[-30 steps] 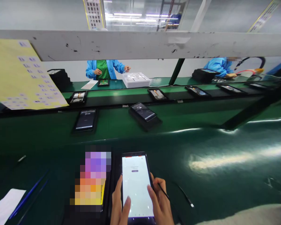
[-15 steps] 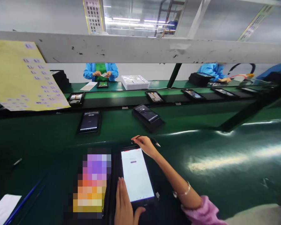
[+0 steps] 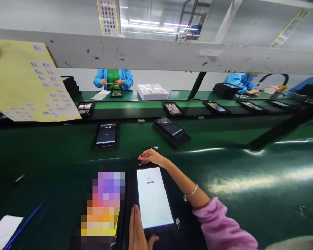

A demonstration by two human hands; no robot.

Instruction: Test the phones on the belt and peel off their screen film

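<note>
A tablet [image 3: 155, 199] with a lit white screen lies face up in front of me. Along its lower left edge rests my left hand [image 3: 137, 231], fingers stretched out and the thumb apart near the bottom border. My right hand [image 3: 151, 157] is at the tablet's top edge, fingertips pinched on a thin dark cable [image 3: 145, 149]. A small tip shows below those fingertips; whether it touches the tablet I cannot tell. Left of this tablet lies another device with a colourful, pixelated screen [image 3: 106, 205].
Farther back lie a tablet showing 00:00 [image 3: 106, 134] and a tilted dark tablet [image 3: 169, 127]. Several opened devices line the belt behind [image 3: 146, 110]. A yellow sheet [image 3: 28, 83] hangs at left; a slanted post [image 3: 284, 126] stands at right. Co-workers in blue sit opposite.
My right hand has shifted left along the tablet's top edge, its cable with it. The left hand stays at the lower left edge. The view has shifted slightly.
</note>
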